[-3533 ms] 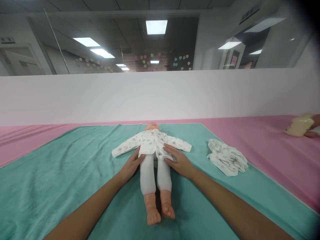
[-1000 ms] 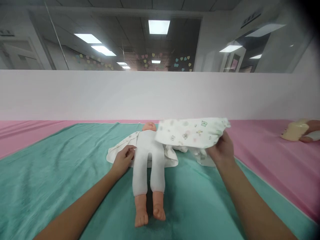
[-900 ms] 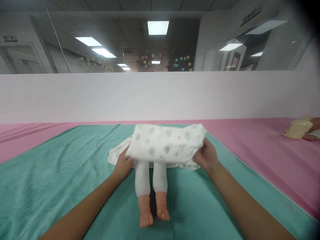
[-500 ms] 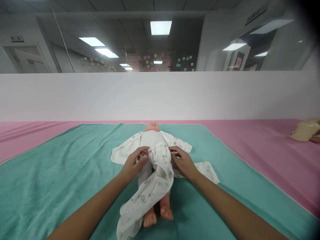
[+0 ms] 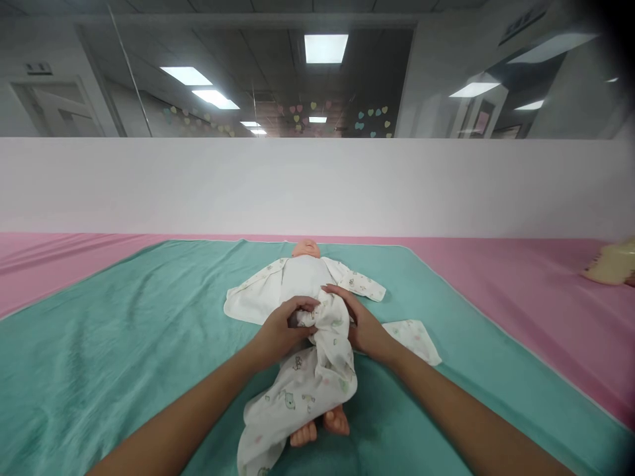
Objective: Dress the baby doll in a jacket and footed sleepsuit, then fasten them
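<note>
A baby doll (image 5: pixel 305 272) lies on its back on a teal towel (image 5: pixel 124 344), head away from me. An open white printed jacket (image 5: pixel 251 301) is spread under its torso. White printed trousers (image 5: pixel 307 380) lie over the doll's legs, one leg trailing to the right. My left hand (image 5: pixel 284 328) pinches the trousers' waistband at the doll's waist. My right hand (image 5: pixel 358 322) grips the same waistband from the right side. The doll's bare feet (image 5: pixel 322 428) stick out below the cloth.
The towel lies on a pink sheet (image 5: pixel 536 291). A low white wall (image 5: pixel 317 185) runs along the far edge, with glass above it. A pale yellow object (image 5: pixel 612 263) lies at the far right edge on the pink sheet.
My right hand picked up the printed trousers from the right and laid them over the doll's legs. The jacket front has been opened. Both hands now grip the waistband.
</note>
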